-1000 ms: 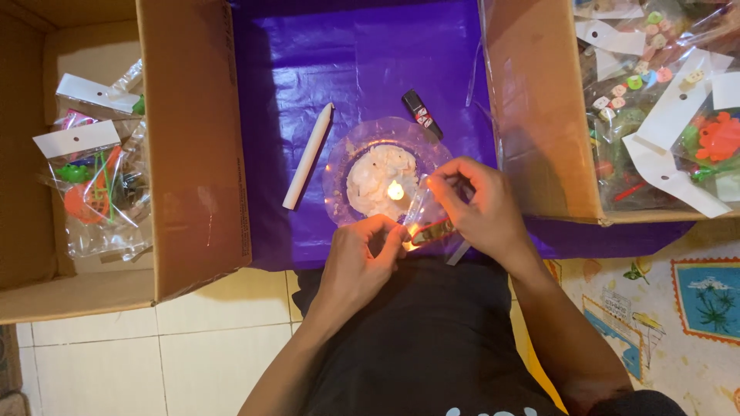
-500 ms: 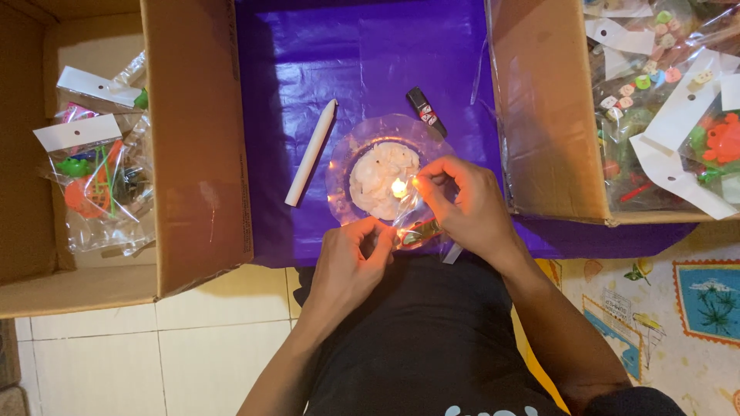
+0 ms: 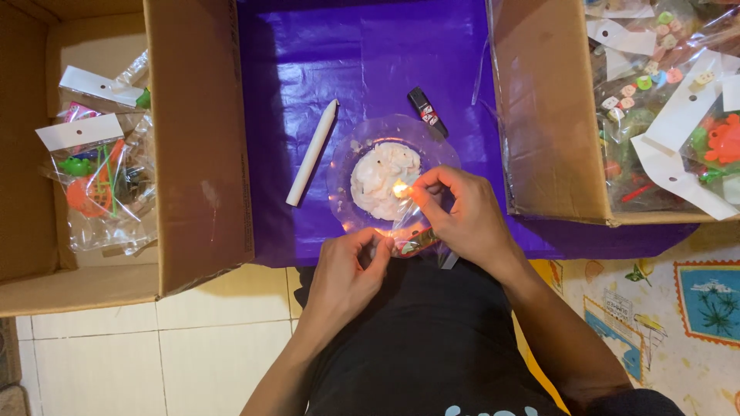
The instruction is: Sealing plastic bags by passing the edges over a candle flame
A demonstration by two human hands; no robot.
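Both my hands hold a small clear plastic packet point(image 3: 412, 235) with a coloured toy inside. My left hand point(image 3: 351, 270) pinches its left end and my right hand point(image 3: 459, 216) pinches its top edge. That edge sits right at a small candle flame point(image 3: 399, 188). The flame burns on a pool of white wax point(image 3: 381, 179) in a clear shallow plastic dish point(image 3: 347, 166). The dish rests on a purple sheet point(image 3: 362, 69).
A white unlit candle point(image 3: 311, 152) and a small black lighter point(image 3: 427, 112) lie on the purple sheet. An open cardboard box point(image 3: 196, 146) at left holds bagged toys. Another open box point(image 3: 543, 115) at right holds several more packets. A patterned mat point(image 3: 678, 308) lies lower right.
The view has shifted slightly. My hands have kept the packet at the flame, with my right hand moving a little over the dish.
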